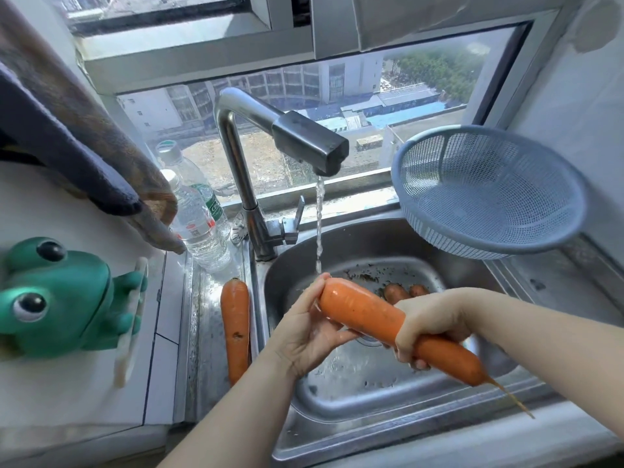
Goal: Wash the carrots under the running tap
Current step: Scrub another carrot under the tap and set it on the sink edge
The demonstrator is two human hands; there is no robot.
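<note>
A large orange carrot (364, 310) is held over the steel sink (479, 282), its thick end under the thin stream of water (319, 224) falling from the metal tap (304, 136). My right hand (429, 325) grips the carrot around its middle. My left hand (310, 327) cups the thick end from below, fingers touching it. Two more carrots (403, 292) lie in the basin behind the held one, mostly hidden. Another carrot (235, 329) lies lengthwise on the sink's left ledge.
A blue mesh colander (489, 194) leans at the back right of the sink. Two clear plastic bottles (199, 224) stand left of the tap. A green frog holder (57, 295) hangs on the left wall under dark towels (77, 146). Dirt specks dot the basin.
</note>
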